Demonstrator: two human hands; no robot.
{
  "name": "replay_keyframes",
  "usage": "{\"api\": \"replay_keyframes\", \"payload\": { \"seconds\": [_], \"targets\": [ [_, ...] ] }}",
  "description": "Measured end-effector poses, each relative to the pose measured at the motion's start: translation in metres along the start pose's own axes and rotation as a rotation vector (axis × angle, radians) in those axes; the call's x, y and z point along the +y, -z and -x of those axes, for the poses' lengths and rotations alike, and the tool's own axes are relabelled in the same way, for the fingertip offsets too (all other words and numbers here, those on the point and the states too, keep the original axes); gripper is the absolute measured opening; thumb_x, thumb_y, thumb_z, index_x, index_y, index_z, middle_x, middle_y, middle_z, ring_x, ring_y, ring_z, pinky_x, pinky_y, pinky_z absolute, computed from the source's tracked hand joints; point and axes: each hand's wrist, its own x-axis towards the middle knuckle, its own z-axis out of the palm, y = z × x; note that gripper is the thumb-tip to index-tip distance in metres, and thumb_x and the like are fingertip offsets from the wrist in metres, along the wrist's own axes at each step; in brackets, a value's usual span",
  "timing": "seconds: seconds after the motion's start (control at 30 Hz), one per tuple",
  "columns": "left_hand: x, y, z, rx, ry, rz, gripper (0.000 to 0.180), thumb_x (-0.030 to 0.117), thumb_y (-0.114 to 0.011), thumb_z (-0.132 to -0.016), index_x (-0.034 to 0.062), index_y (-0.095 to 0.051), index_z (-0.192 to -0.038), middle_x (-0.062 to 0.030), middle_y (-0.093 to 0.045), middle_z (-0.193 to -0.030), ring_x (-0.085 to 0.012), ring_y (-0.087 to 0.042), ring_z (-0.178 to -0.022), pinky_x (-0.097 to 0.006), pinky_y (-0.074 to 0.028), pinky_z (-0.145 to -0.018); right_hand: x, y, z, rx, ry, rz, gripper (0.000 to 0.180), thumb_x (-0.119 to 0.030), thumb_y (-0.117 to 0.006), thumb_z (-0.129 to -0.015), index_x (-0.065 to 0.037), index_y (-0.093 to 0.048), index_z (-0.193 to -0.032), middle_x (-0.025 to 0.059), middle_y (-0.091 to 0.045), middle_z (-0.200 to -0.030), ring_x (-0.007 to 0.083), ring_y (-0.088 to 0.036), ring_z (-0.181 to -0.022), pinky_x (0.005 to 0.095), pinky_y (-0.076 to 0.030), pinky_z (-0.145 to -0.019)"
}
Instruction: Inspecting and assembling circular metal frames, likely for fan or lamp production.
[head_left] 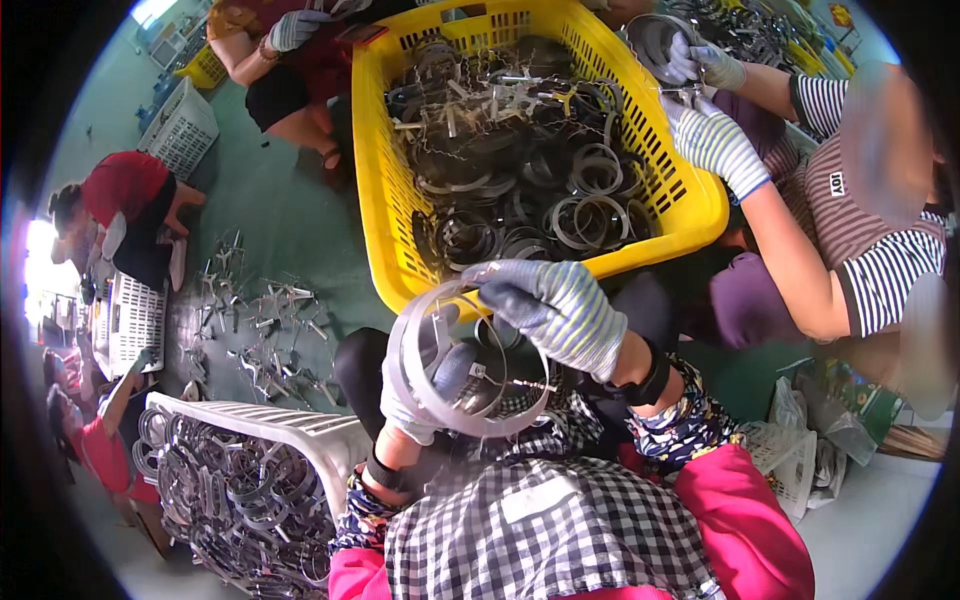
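My left hand (pixel 425 385), in a grey knit glove, grips the lower left side of a large metal ring (pixel 408 340), a flat band clamp held up in front of me. My right hand (pixel 560 310), also gloved, pinches the same ring at its top, near the front wall of a yellow plastic basket (pixel 385 190). The basket is full of several more metal rings (pixel 590 215) and clamp parts.
A white basket (pixel 300 430) at my lower left holds several metal rings. Loose metal parts (pixel 265 330) lie on the green floor. A person in a striped shirt (pixel 870 240) works at the right with gloved hands (pixel 715 145); other people sit at the left and top.
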Motion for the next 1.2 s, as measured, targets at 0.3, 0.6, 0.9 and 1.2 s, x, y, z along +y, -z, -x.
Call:
{"api": "replay_keyframes", "payload": {
  "seconds": [0.3,0.6,0.9,1.2],
  "targets": [
    [-0.01,-0.004,-0.018,0.112,0.032,0.008,0.046,0.009,-0.064,-0.087,-0.0001,-0.046,-0.129,-0.0087,-0.056,-0.12,-0.0164,-0.057,-0.105,-0.031,-0.048,-0.093,-0.033,-0.005,0.029,0.117,0.481,0.606,0.034,-0.019,-0.077,-0.074,-0.005,-0.066,-0.103,0.0103,-0.066,-0.089,0.027,-0.065,-0.067,0.0341,-0.052,-0.059],
    [-0.002,-0.009,-0.015,0.142,0.157,0.334,0.042,0.014,-0.064,-0.089,-0.0037,-0.051,-0.124,-0.0087,-0.06,-0.112,-0.013,-0.059,-0.093,-0.026,-0.049,-0.083,-0.026,-0.027,0.028,0.119,0.457,0.489,0.027,-0.014,-0.075,-0.077,-0.006,-0.067,-0.102,0.0096,-0.067,-0.084,0.0209,-0.063,-0.063,0.0293,-0.051,-0.055],
    [-0.007,-0.011,-0.015,0.042,0.152,0.358,0.04,0.009,-0.064,-0.084,-0.002,-0.056,-0.122,-0.0084,-0.062,-0.11,-0.0144,-0.059,-0.097,-0.026,-0.048,-0.085,0.024,0.008,-0.02,-0.082,-0.077,0.037,0.021,-0.01,-0.062,-0.089,0.0,-0.066,-0.107,0.0082,-0.069,-0.089,0.0116,-0.064,-0.08,0.0253,-0.05,-0.072],
    [-0.006,-0.001,-0.016,0.002,0.177,0.213,0.036,0.008,-0.062,-0.084,-0.0008,-0.059,-0.119,-0.0058,-0.065,-0.1,-0.0109,-0.06,-0.085,-0.025,-0.049,-0.078,0.028,0.003,-0.03,-0.113,0.063,0.31,0.021,-0.011,-0.066,-0.085,-0.004,-0.068,-0.104,0.013,-0.07,-0.093,0.02,-0.068,-0.083,0.0289,-0.052,-0.074]
  ]
}}
